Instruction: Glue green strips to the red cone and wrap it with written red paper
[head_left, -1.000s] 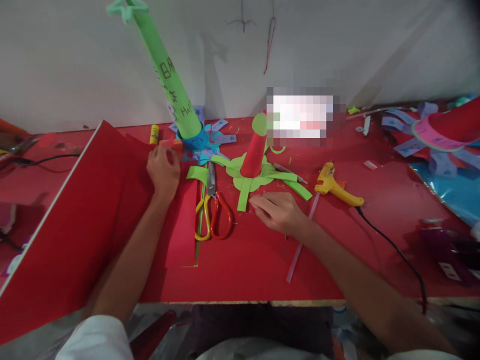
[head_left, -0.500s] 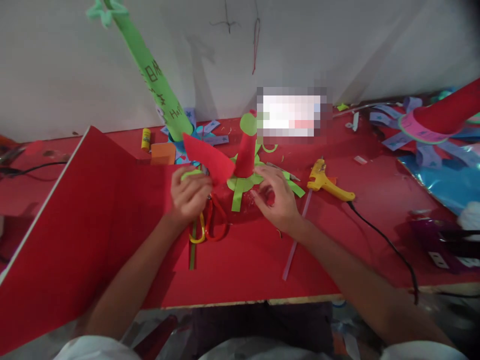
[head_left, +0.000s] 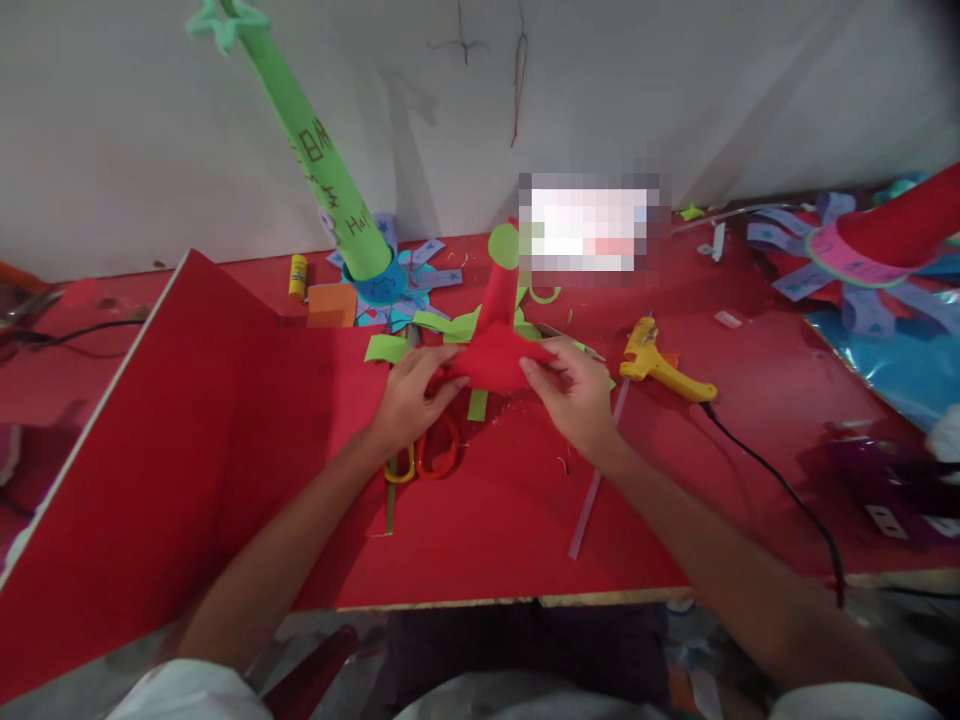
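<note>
I see room for a hand over the counter's [head_left: 495, 540] front stretch, between the scissors [head_left: 438, 473] and glue stick [head_left: 598, 475]. Ahead, my left hand [head_left: 412, 395], right hand [head_left: 579, 392] and red paper [head_left: 495, 362] bar the red cone [head_left: 499, 297]; leftward, a raised red board [head_left: 161, 430] blocks; rightward, the glue gun [head_left: 664, 372] and cord [head_left: 808, 503].

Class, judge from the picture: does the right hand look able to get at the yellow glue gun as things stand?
Probably yes, once the right hand lets go of the red paper. The glue gun lies close on its right, and nothing tall seems to stand between them.
</note>
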